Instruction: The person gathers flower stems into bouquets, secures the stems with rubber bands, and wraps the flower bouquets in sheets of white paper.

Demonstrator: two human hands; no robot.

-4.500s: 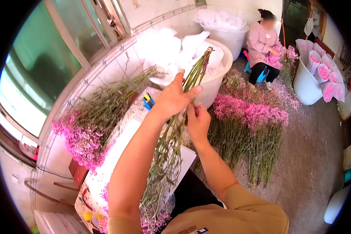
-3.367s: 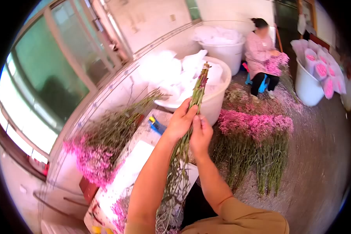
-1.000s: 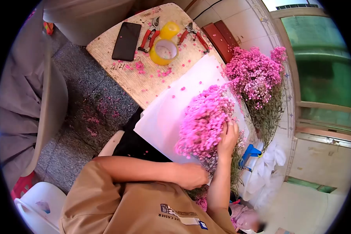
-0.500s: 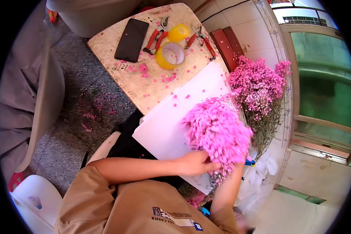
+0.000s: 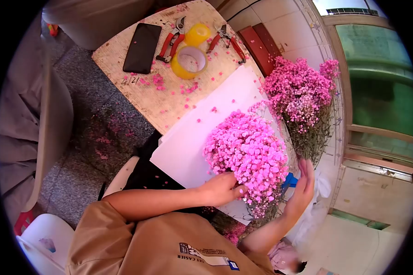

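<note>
A full bunch of pink baby's breath (image 5: 248,153) leans over white paper sheets (image 5: 179,153). My left hand (image 5: 221,189) is closed on its near left side, with the thumb against the lower blossoms; the other fingers are partly hidden by flowers. To the right of the bunch, my right hand (image 5: 302,189) is raised with its fingers stretched out and nothing visible in them. A blue object (image 5: 289,180), too covered to name, shows between this hand and the blossoms. A second pink bunch (image 5: 300,94) with long green stems lies behind, against the wall.
On the wooden board (image 5: 119,98) are a black phone (image 5: 142,48), red-handled pruning shears (image 5: 171,42), a second pair of shears (image 5: 226,42) and yellow tape rolls (image 5: 189,63). A dark red block (image 5: 259,46) stands by the tiled wall. Loose petals are scattered about.
My right hand has come out from behind the bunch to its right side, fingers extended. The blossoms, blurred before, are now sharp. My left hand keeps its hold. The whole view has shifted slightly.
</note>
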